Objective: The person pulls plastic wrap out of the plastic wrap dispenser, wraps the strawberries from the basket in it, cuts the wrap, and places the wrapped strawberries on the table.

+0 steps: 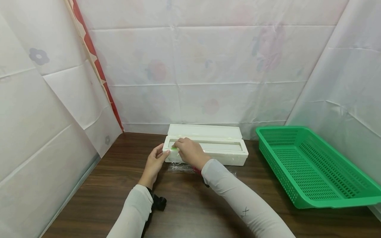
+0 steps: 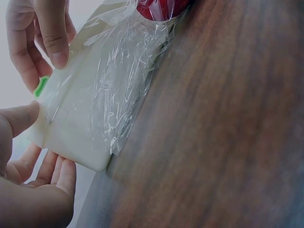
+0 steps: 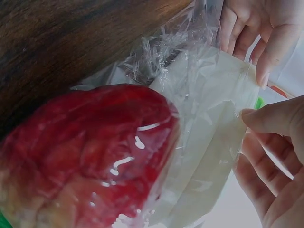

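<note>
A long white cling film dispenser point(image 1: 214, 160) lies across the table with its lid point(image 1: 205, 131) raised at the back. My left hand point(image 1: 155, 162) grips its left end, thumb on the top front edge and fingers around the end. My right hand point(image 1: 190, 152) reaches over the front, fingertips pinching a small green slide cutter point(image 2: 42, 86) on the top edge near the left end. Clear cling film point(image 2: 126, 90) hangs down the front, crinkled. Right below my right wrist sits a rounded red thing point(image 3: 95, 147) covered in film, mostly hidden by the arm in the head view.
A green perforated plastic basket point(image 1: 268, 162) stands on the right side of the brown wooden table point(image 1: 184, 211). White patterned sheeting point(image 1: 208, 66) closes off the back and both sides. Black wrist straps point(image 1: 157, 202) sit on the forearms.
</note>
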`<act>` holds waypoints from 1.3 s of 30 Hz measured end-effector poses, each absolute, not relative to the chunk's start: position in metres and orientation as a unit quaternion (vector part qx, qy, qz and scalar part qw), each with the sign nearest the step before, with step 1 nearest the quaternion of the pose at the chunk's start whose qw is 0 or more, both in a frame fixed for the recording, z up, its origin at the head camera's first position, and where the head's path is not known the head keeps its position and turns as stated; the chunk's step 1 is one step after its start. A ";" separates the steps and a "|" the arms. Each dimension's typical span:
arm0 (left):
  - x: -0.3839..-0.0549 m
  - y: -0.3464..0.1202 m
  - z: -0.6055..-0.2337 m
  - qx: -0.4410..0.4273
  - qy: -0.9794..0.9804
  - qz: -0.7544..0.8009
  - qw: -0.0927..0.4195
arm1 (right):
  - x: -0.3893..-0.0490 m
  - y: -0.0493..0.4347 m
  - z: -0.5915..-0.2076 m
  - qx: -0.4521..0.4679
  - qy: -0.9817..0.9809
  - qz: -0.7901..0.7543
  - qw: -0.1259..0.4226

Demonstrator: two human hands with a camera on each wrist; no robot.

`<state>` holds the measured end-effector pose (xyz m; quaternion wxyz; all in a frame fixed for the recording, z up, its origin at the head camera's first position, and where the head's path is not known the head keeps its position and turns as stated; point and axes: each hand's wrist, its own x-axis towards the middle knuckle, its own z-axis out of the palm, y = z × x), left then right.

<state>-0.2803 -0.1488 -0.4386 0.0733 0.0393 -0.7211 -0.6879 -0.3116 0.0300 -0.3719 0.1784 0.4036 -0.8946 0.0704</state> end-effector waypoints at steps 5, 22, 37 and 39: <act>-0.281 -0.148 -0.439 0.038 -0.719 -0.690 0.073 | -0.311 0.030 -0.372 0.409 -0.891 0.065 0.186; -0.281 -0.149 -0.440 0.036 -0.721 -0.688 0.073 | -0.310 0.024 -0.370 0.398 -0.901 0.024 0.170; -0.279 -0.149 -0.440 0.035 -0.724 -0.685 0.073 | -0.308 0.019 -0.369 0.400 -0.893 0.097 0.182; -0.279 -0.149 -0.439 0.034 -0.726 -0.683 0.074 | -0.309 0.018 -0.370 0.398 -0.893 0.098 0.184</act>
